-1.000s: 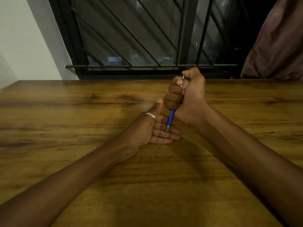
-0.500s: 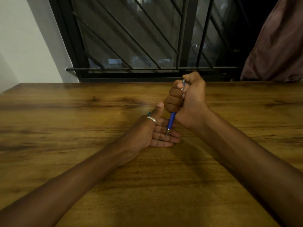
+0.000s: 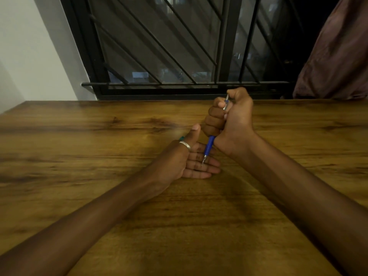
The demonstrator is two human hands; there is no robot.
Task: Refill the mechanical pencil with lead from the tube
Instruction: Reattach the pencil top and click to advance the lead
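Note:
My right hand (image 3: 231,120) is closed in a fist around a blue mechanical pencil (image 3: 209,146), held upright with the thumb over its top end. The pencil's metal tip points down onto the fingers of my left hand (image 3: 185,158). That hand lies palm up on the wooden table (image 3: 99,156), fingers flat and together, thumb raised, with a silver ring at the thumb's base. A small green thing (image 3: 181,138) peeks out behind the left thumb; I cannot tell what it is. No lead tube is recognisable in view.
The table's far edge meets a window with black metal bars (image 3: 179,56). A white wall (image 3: 29,46) stands at the left and a dark reddish curtain (image 3: 338,56) hangs at the right.
The hands keep the same pose, pencil tip on the left fingers. The whole scene has slid slightly down in the picture, as from a small head movement.

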